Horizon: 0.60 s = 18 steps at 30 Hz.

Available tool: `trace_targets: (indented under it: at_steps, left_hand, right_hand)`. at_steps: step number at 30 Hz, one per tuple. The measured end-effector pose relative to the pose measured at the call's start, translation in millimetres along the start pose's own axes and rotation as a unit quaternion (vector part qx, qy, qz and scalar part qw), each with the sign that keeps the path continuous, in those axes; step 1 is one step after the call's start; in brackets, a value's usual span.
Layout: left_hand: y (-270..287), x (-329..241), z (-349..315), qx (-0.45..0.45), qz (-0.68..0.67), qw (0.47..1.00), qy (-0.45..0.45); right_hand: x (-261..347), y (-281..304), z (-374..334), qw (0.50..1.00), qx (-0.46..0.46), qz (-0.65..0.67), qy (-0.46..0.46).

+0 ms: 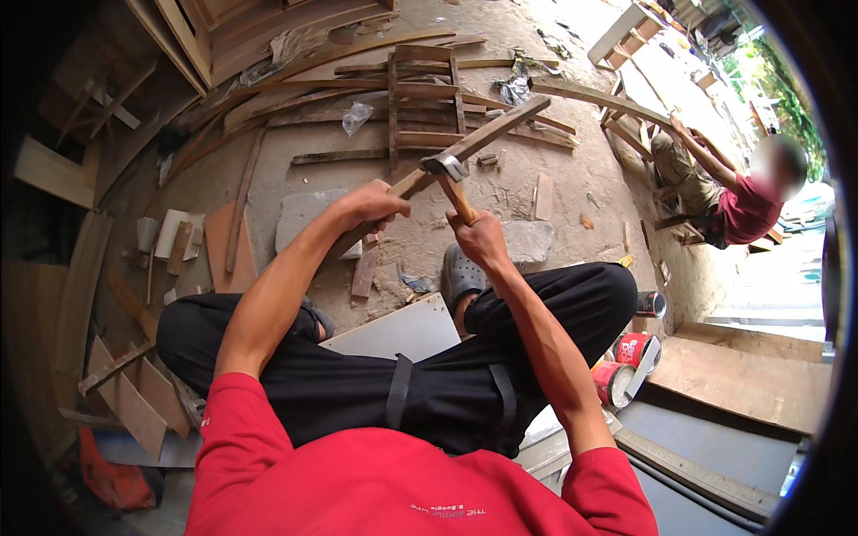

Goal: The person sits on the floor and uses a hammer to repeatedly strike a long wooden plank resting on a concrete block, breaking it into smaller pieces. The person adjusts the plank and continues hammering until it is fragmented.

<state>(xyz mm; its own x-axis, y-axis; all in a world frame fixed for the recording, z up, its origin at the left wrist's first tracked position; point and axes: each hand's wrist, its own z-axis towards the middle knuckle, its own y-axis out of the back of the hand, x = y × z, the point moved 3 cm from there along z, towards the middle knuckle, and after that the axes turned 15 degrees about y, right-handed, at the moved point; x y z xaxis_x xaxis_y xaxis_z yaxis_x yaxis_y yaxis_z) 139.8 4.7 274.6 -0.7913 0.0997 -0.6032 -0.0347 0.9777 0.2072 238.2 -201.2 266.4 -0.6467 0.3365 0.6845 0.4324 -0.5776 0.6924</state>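
Observation:
My left hand [377, 205] is wrapped round a long wooden batten [497, 127], which slants up from between my knees toward the far right. In my right hand [481, 239] is a hammer [457, 198], gripped by its wooden handle. The hammer's metal head lies over the batten a little beyond my left hand; whether it touches the wood I cannot tell. The batten's lower end is partly hidden behind my left hand and forearm. Below it on the ground lie a flat stone slab [302, 219] and a white board [393, 329] between my legs.
Long planks [295, 100] and a small wooden frame [424, 89] lie ahead. At the right, a co-worker [749, 205] sits beside a long curved board [601, 96]. Red-labelled cans [613, 381] stand by my right knee. Wood offcuts [134, 393] are piled at the left.

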Motion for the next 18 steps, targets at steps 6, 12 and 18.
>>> trace_targets:
  at_steps: [6, 12, 18]
  left_hand:
    - [0, 16, 6, 0.007, -0.006, 1.0, 0.029]
    - [-1, -2, 1, 0.015, -0.008, 1.0, 0.003]
    - [-7, 17, 3, 0.008, 0.022, 0.999, 0.028]
  right_hand:
    - [18, 21, 6, 0.99, -0.114, 0.085, -0.019]
    - [4, 2, -2, 0.999, -0.014, 0.033, -0.017]
    - [23, 22, 6, 0.987, -0.137, 0.086, -0.006]
